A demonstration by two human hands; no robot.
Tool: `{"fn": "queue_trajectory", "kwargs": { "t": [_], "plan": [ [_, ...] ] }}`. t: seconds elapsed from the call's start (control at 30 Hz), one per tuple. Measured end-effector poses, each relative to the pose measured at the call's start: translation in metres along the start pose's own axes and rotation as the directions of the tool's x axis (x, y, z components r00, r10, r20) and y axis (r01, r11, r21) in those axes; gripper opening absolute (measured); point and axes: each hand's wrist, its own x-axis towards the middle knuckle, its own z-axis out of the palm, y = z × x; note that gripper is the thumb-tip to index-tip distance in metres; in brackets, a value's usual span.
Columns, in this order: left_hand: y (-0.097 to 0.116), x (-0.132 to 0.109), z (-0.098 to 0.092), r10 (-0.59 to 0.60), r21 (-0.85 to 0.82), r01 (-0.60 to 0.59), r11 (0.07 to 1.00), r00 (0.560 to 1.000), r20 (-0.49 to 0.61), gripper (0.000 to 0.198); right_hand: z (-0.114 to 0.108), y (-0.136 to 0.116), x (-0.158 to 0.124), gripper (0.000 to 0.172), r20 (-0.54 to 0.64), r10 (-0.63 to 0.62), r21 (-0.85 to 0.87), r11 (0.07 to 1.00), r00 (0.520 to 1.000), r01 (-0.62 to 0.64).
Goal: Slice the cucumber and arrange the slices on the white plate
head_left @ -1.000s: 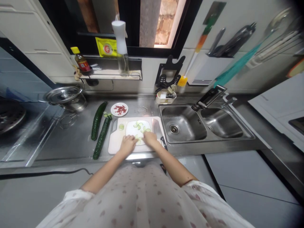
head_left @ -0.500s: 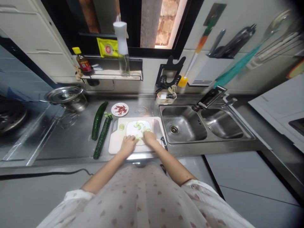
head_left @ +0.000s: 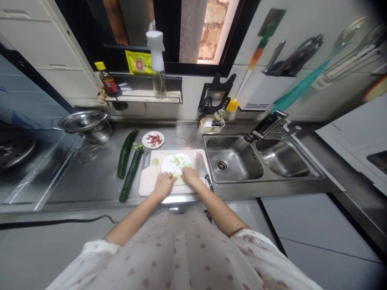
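Observation:
A white plate rests on the cutting board, with thin cucumber slices fanned on it in several groups. My left hand lies at the plate's lower left edge, fingers bent and touching the rim near the lowest slices. My right hand is closed at the plate's lower right, its fingertips at the slices; what they pinch is too small to name. A knife lies on the board's right side, its black handle toward me. Small cucumber slices sit at the board's upper left.
Two cucumbers lie left of the board, one cut at its end. Behind them stands a small plate of red pieces. A lidded steel pot is at the back left. The double sink is at the right.

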Motion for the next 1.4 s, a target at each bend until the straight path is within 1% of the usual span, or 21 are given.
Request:
{"fn": "queue_trajectory", "kwargs": {
  "t": [0.17, 0.33, 0.4, 0.5, 0.67, 0.77, 0.87, 0.93, 0.97, 1.0, 1.07, 1.1, 1.17, 1.23, 1.27, 1.4],
  "plan": [
    [0.000, 0.000, 0.000, 0.016, 0.019, -0.016, 1.000, 1.000, -0.007, 0.028, 0.002, -0.001, -0.001, 0.030, -0.001, -0.008, -0.014, 1.000, 1.000, 0.008],
    [0.000, 0.002, -0.001, 0.002, 0.002, -0.002, 1.000, 1.000, -0.012, 0.028, 0.002, -0.002, -0.007, 0.026, -0.013, -0.047, 0.000, 0.999, 0.999, 0.047],
    [0.001, 0.004, -0.003, -0.006, -0.002, 0.006, 1.000, 1.000, -0.008, 0.028, 0.002, -0.001, -0.009, 0.026, -0.048, -0.051, 0.031, 0.998, 0.998, 0.052],
    [0.002, 0.007, -0.007, -0.002, 0.003, 0.002, 1.000, 1.000, 0.000, 0.027, 0.002, 0.003, -0.014, 0.026, -0.133, -0.048, 0.098, 0.993, 0.990, 0.061],
    [0.006, 0.009, -0.011, -0.005, -0.016, 0.005, 1.000, 1.000, -0.007, 0.025, 0.003, 0.016, -0.026, 0.022, -0.271, -0.033, 0.227, 0.969, 0.962, 0.097],
    [0.007, 0.011, -0.010, -0.061, -0.087, 0.062, 0.994, 0.998, 0.016, 0.029, 0.006, 0.024, -0.033, 0.023, -0.326, 0.006, 0.303, 0.948, 0.945, 0.098],
    [0.001, 0.015, -0.009, -0.185, -0.230, 0.184, 0.956, 0.983, 0.017, 0.035, 0.010, 0.032, -0.037, 0.024, -0.386, 0.014, 0.368, 0.919, 0.923, 0.140],
    [-0.010, 0.018, -0.010, -0.314, -0.324, 0.286, 0.902, 0.949, -0.037, 0.037, 0.013, 0.037, -0.038, 0.025, -0.408, 0.022, 0.412, 0.897, 0.913, 0.163],
    [-0.017, 0.020, -0.012, -0.394, -0.362, 0.344, 0.867, 0.916, -0.072, 0.036, 0.014, 0.039, -0.038, 0.025, -0.419, 0.029, 0.432, 0.885, 0.907, 0.171],
    [-0.025, 0.021, -0.014, -0.481, -0.398, 0.407, 0.823, 0.870, -0.105, 0.035, 0.016, 0.042, -0.038, 0.026, -0.429, 0.036, 0.452, 0.874, 0.902, 0.180],
    [-0.042, 0.024, -0.018, -0.641, -0.423, 0.546, 0.723, 0.758, -0.117, 0.033, 0.018, 0.046, -0.037, 0.028, -0.447, 0.051, 0.489, 0.850, 0.893, 0.196],
    [-0.050, 0.025, -0.020, -0.684, -0.420, 0.587, 0.693, 0.719, -0.122, 0.031, 0.018, 0.048, -0.037, 0.029, -0.454, 0.057, 0.505, 0.839, 0.889, 0.204],
    [-0.064, 0.028, -0.022, -0.734, -0.390, 0.645, 0.658, 0.665, -0.138, 0.029, 0.019, 0.050, -0.035, 0.031, -0.468, 0.064, 0.527, 0.821, 0.881, 0.221],
    [-0.074, 0.030, -0.022, -0.755, -0.356, 0.678, 0.643, 0.641, -0.141, 0.030, 0.020, 0.050, -0.034, 0.032, -0.486, 0.058, 0.531, 0.812, 0.872, 0.242],
    [-0.077, 0.032, -0.021, -0.758, -0.341, 0.688, 0.640, 0.637, -0.137, 0.031, 0.020, 0.050, -0.034, 0.033, -0.493, 0.053, 0.530, 0.810, 0.868, 0.252],
    [-0.081, 0.037, -0.015, -0.757, -0.297, 0.706, 0.644, 0.644, -0.111, 0.034, 0.020, 0.050, -0.036, 0.032, -0.497, 0.042, 0.532, 0.804, 0.867, 0.266]
  ]
}}
